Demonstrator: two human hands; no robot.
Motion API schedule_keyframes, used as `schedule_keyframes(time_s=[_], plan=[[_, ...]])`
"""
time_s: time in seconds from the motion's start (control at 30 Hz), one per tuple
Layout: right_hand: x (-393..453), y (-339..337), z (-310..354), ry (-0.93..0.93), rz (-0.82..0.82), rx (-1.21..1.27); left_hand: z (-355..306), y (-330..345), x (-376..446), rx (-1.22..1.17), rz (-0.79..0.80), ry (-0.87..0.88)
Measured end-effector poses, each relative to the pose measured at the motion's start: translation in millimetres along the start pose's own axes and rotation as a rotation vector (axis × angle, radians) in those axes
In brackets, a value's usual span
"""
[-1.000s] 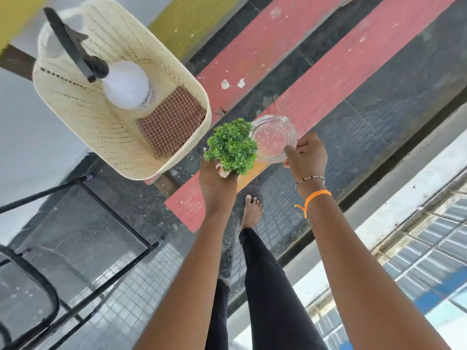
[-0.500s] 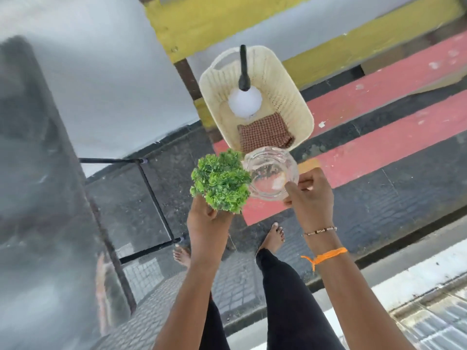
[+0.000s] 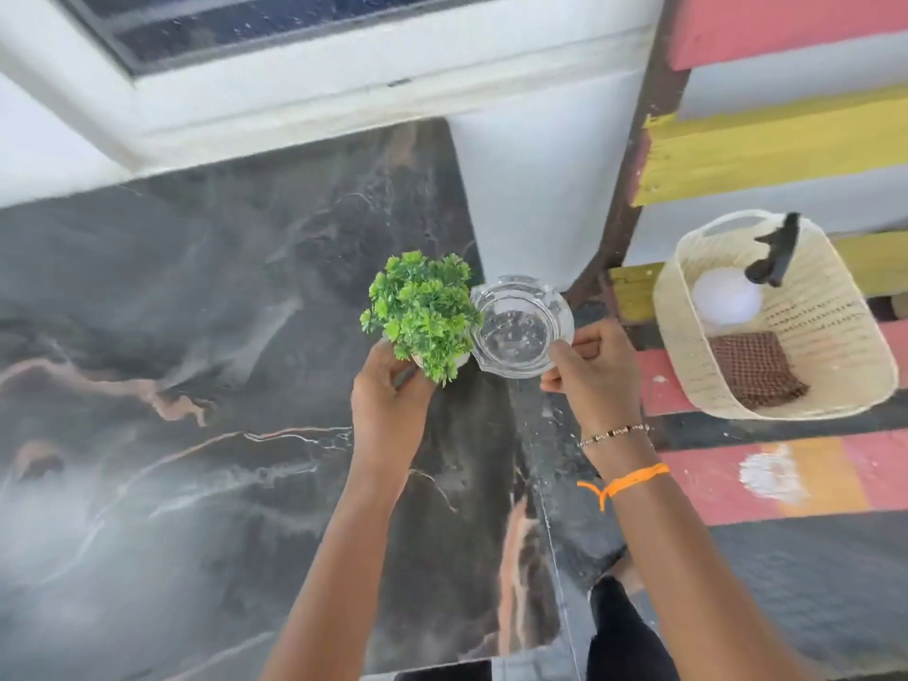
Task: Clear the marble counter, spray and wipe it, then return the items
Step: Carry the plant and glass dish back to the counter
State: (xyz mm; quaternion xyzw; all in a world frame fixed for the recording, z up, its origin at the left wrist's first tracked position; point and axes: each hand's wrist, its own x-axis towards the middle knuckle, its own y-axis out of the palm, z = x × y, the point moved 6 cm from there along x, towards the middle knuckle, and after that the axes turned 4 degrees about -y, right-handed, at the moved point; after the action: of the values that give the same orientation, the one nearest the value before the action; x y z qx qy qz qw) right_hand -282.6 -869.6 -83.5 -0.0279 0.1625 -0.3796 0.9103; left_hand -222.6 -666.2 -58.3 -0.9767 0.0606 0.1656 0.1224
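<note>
The left hand (image 3: 388,400) was closed around the base of a small green plant (image 3: 422,314), held above the marble counter (image 3: 196,336) near its right edge. The right hand (image 3: 589,371) pinched the rim of a clear glass dish (image 3: 521,326) beside the plant, at that edge.

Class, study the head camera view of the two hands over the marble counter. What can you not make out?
- Plant pot: head view, hidden by leaves and left hand.
- Spray bottle label: too small.
- Marble counter left and near ends: cut off by frame edges.
- Glass dish contents: blurred reflections.
</note>
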Motion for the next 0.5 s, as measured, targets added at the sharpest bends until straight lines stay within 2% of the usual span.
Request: schedule_keyframes(time_s=[0.23, 0.5], plan=[[43, 114, 28, -0.014, -0.038, 0.019, -20, -60, 103, 0.044, 0.006, 0.061], [104, 173, 48, -0.03, -0.08, -0.08, -34, -65, 199, 0.04, -0.004, 0.081]])
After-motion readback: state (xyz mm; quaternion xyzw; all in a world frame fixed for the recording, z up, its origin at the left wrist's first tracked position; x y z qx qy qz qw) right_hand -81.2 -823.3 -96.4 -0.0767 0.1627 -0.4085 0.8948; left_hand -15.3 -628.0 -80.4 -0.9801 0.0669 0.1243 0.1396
